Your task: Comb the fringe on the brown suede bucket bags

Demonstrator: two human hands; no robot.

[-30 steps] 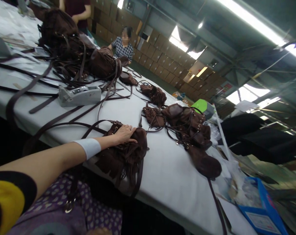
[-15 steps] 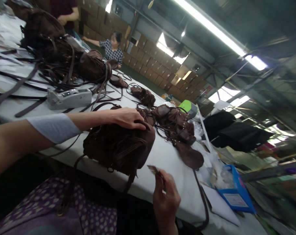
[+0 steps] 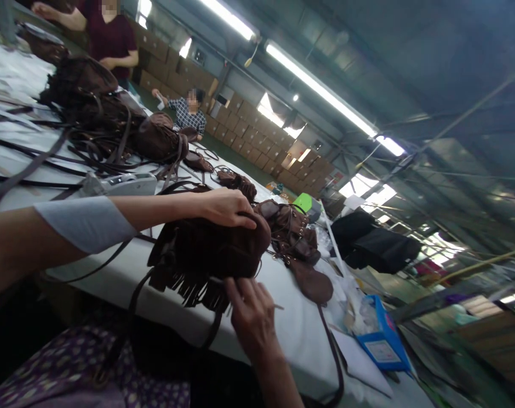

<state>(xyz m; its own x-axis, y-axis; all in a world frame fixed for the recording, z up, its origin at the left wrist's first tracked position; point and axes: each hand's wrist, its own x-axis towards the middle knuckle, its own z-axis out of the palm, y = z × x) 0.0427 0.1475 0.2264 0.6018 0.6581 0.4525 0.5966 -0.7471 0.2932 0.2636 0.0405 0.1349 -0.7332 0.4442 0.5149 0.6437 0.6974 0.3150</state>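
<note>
A dark brown bag (image 3: 215, 249) with a fringe along its lower side lies tilted at the near edge of the white table. My left hand (image 3: 229, 208) grips the bag's upper side, thumb towards the right end. At the lower right of the bag, my right hand (image 3: 253, 311) has its fingertips against the bag near the fringe (image 3: 193, 292). A thin pale end of a small object (image 3: 278, 307) sticks out beside the right hand; its kind cannot be made out. A strap (image 3: 138, 294) hangs from the bag over the table edge.
Brown bags (image 3: 91, 96) and straps crowd the far left. More bags (image 3: 291, 232) lie to the right. A grey tape dispenser (image 3: 121, 184) sits behind my left forearm. A blue box (image 3: 380, 340) stands right. Two people (image 3: 113, 39) work across the table.
My right hand has moved left and up to the bag with the small thin object. The bag has been tipped, and its fringe now hangs towards me. My left hand keeps its hold.
</note>
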